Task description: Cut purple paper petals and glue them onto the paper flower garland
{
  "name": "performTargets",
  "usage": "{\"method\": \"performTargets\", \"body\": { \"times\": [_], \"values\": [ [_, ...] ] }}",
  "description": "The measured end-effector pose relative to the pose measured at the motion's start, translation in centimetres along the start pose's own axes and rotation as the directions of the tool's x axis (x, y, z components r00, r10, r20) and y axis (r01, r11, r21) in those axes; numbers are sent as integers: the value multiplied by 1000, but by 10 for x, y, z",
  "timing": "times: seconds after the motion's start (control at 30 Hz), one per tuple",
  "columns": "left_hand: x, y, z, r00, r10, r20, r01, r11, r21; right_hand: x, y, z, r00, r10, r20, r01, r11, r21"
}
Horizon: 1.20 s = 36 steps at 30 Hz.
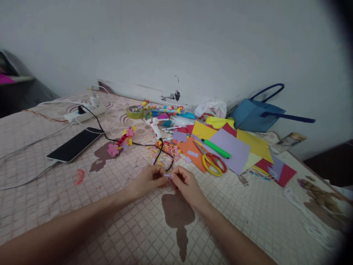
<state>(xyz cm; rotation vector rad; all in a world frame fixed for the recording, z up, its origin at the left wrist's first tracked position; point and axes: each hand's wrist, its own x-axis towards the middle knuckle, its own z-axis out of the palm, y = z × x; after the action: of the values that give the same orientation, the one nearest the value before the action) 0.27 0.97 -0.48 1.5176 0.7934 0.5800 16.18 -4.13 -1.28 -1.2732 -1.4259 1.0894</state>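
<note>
A small piece of lilac paper (167,176) is pinched between my two hands, low over the table in the middle of the view. My left hand (151,181) grips its left end with thumb and forefinger. The right end is in the fingertips of my right hand (188,185). Just beyond my hands lie colourful paper scraps (173,151) and a white glue gun (154,127) with a black cord. To the right, yellow and red scissors (213,163) rest by an orange sheet (193,152) with lilac strips on it.
A green cutter or marker (216,148) lies on a lilac sheet (234,151) among coloured papers. Left are a phone or tablet (75,145), a power strip (85,114) and a flower-decorated piece (121,141). Clear tape (135,112) and a blue bag (257,115) stand near the wall.
</note>
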Motion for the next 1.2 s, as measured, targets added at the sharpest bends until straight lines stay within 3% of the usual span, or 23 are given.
{"method": "performTargets", "body": {
  "times": [0.13, 0.3, 0.43, 0.57, 0.63, 0.7, 0.77, 0.87, 1.0, 1.2],
  "values": [
    [-1, -5, 0, 999, -34, 31, 32, 998, 44, -1, -5, -1, 1000, -16, 10, 17, 993, -114],
    [-1, -4, -4, 995, -29, 100, 30, 999, -11, 1, -6, -4, 999, -10, 44, 16, 992, -125],
    [3, 0, -7, 996, -59, 64, 62, 997, -37, 2, -3, -6, 1000, -16, 21, 17, 996, -89],
    [3, 2, -10, 1000, -15, 22, 13, 995, 95, 6, 0, -13, 997, 9, 77, -1, 994, -112],
    [0, 3, -9, 1000, 1, 21, -6, 967, 253, 12, 3, -25, 999, -45, 24, 50, 955, -291],
    [-4, 3, -8, 998, 34, 62, -58, 895, 443, 21, 9, -42, 986, -129, -107, 59, 865, -498],
    [-7, 4, -7, 987, 95, 130, -154, 799, 581, 30, 15, -60, 969, -153, -193, 17, 823, -568],
    [-9, 2, -5, 972, 161, 171, -235, 711, 663, 40, 26, -75, 943, -165, -288, -60, 769, -636],
    [-8, -1, -5, 978, 172, 115, -204, 724, 659, 47, 36, -75, 920, -156, -360, -134, 737, -662],
    [-6, -2, -8, 985, 173, 22, -153, 797, 585, 52, 36, -80, 935, -137, -326, -104, 775, -623]
  ]
}}
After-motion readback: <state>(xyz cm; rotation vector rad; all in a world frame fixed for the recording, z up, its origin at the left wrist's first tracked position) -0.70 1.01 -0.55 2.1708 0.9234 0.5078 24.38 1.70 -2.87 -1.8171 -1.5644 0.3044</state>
